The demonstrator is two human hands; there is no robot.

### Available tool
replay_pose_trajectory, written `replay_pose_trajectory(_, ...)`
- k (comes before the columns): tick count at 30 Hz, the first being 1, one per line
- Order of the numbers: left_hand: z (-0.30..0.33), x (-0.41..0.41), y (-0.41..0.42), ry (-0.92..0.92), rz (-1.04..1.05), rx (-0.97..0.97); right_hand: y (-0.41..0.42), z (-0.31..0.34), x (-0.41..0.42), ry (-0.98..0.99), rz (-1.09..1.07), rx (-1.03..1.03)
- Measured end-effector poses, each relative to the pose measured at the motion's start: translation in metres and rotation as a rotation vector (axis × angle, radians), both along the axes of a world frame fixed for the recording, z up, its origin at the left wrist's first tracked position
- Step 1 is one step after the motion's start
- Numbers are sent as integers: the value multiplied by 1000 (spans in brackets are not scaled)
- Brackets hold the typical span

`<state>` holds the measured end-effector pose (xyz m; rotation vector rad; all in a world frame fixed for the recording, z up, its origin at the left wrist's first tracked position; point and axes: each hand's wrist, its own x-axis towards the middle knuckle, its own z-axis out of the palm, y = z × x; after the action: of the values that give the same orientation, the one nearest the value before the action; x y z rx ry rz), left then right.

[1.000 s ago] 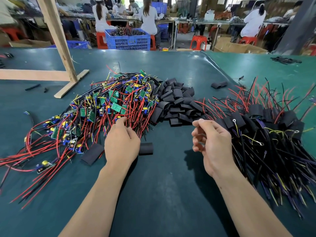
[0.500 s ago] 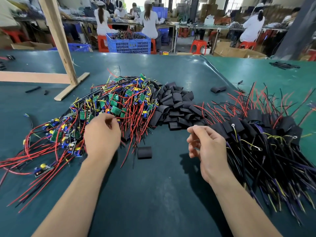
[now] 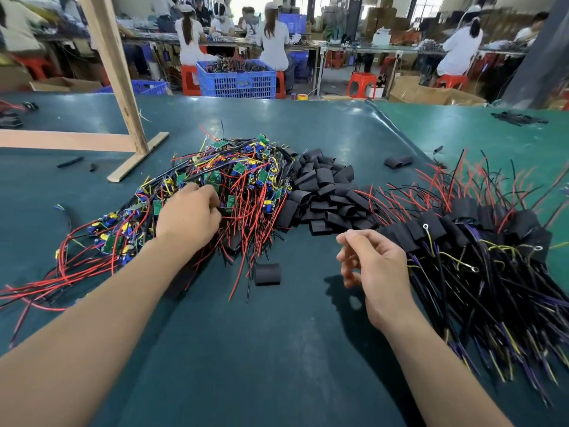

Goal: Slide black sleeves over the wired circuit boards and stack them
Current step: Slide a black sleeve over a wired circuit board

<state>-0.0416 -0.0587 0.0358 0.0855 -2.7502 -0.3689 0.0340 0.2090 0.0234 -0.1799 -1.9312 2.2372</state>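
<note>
Left hand (image 3: 187, 215) reaches palm-down into the pile of wired circuit boards (image 3: 234, 186), fingers curled among them. Right hand (image 3: 374, 266) hovers loosely curled, empty, beside the black sleeves (image 3: 326, 195).

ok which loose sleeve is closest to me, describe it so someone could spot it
On the dark green table mat, look between the two hands, just in front of the red wire tips. A single black sleeve lies there alone, apart from the big sleeve heap behind it.

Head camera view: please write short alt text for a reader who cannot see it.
A person's left hand reaches into a pile of wired circuit boards on a green table; the right hand hovers empty. Loose black sleeves lie between them.
</note>
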Motion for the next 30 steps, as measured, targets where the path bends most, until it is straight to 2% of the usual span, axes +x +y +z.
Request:
replay_pose_trajectory(4,2,7,-3,-70,-165,-135,0,0,2,-18,13,33)
replay_pose_trajectory(6,3,9,-2,-77,-161,-149,1,-1,3,-27,9,37)
replay_pose_trajectory(9,6,10,0,-35,-88,31,2,-1,4,-40,0,36)
replay_pose_trajectory(11,13,13,2,74,-34,176,4,-1,4,-49,-10,37)
replay_pose_trajectory(13,22,18,2,256,7,220,4,-1,4,-53,-9,37)
replay_pose_trajectory(17,36,33,4,713,27,34,3,-1,3,-49,21,44)
replay_pose_trajectory(19,41,43,15,854,-89,2,3,0,5,-33,127,27)
replay_pose_trajectory(22,37,59,45,867,-349,31,-1,2,10,-17,401,-40)
replay_pose_trajectory(25,15,75,79,875,-549,-9,-8,1,14,8,573,-139)
replay_pose_trajectory(27,-2,82,95,847,-658,4,-9,1,15,69,579,-192)
replay_pose_trajectory(30,-20,83,103,801,-674,95,-8,0,16,124,492,-122)
